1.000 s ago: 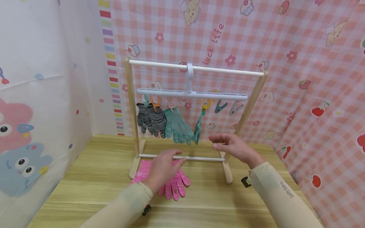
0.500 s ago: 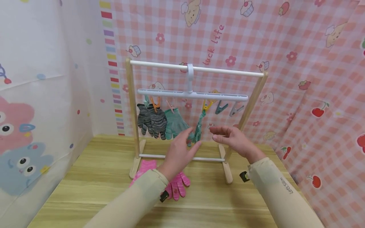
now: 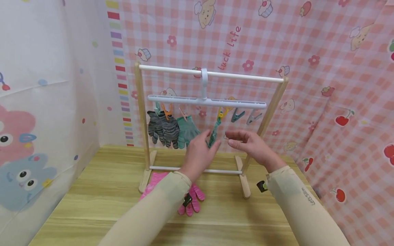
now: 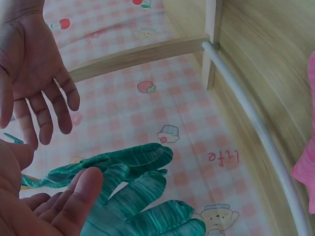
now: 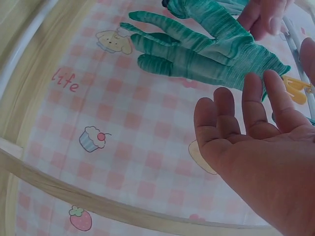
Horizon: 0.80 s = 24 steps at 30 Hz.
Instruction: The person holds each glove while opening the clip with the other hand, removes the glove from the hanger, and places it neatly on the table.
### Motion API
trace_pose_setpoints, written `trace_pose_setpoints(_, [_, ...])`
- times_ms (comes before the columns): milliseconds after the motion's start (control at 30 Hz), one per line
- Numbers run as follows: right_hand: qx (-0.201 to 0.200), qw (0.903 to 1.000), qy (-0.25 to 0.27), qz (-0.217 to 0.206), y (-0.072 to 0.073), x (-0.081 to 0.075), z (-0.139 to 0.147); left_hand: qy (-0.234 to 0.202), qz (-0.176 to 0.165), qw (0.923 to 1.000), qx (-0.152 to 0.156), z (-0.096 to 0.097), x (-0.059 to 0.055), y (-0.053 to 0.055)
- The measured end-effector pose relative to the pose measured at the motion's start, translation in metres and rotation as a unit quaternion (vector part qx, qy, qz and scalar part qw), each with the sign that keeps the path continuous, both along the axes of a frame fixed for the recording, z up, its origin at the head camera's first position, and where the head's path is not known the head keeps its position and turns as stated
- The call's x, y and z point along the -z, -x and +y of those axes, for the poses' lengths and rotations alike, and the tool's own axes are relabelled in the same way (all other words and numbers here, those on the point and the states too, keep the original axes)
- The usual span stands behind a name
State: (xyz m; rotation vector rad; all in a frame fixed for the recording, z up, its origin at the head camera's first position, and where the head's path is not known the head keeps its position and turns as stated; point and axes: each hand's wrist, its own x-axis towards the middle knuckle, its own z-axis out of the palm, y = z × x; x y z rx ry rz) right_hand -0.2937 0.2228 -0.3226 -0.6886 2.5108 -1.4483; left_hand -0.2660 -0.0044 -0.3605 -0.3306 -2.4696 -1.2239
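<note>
My left hand (image 3: 200, 152) is raised in front of two green gloves, with its fingers and thumb apart. One green glove (image 3: 187, 129) hangs from a pink clip (image 3: 183, 114), partly behind that hand. The other green glove (image 3: 214, 133) hangs edge-on from a yellow clip (image 3: 221, 113), between my two hands. Whether my left fingers touch it, I cannot tell. My right hand (image 3: 253, 147) hovers to the right of this glove, holding nothing. In the right wrist view, its relaxed fingers lie just below the green glove's cuff (image 5: 256, 73).
A light blue hanger (image 3: 237, 103) hangs on a wooden rack (image 3: 141, 116). Grey striped gloves (image 3: 163, 130) hang at its left; a teal clip (image 3: 237, 115) and a grey clip (image 3: 253, 118) at its right. Pink gloves (image 3: 158, 177) lie on the table (image 3: 92, 194), partly under my left arm.
My left hand has moved up and to the right, from above the pink gloves to the hanging green gloves. My right hand has risen slightly.
</note>
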Motion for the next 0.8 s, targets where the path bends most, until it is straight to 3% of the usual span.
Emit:
trace_pose_setpoints(200, [0.008, 1.0000, -0.001, -0.002, 0.001, -0.004, -0.004, 0.016, -0.006, 0.9995, -0.028, 0.005, -0.002, 0.008])
trace_pose_setpoints(500, [0.017, 0.9998, 0.007, -0.011, 0.000, -0.005, -0.010, 0.062, 0.003, 0.9937, -0.093, 0.010, -0.002, 0.014])
trace_pose_setpoints(800, [0.017, 0.9997, 0.014, -0.010, -0.001, -0.006, -0.014, 0.082, 0.034, 0.9870, -0.134, 0.013, -0.003, 0.019])
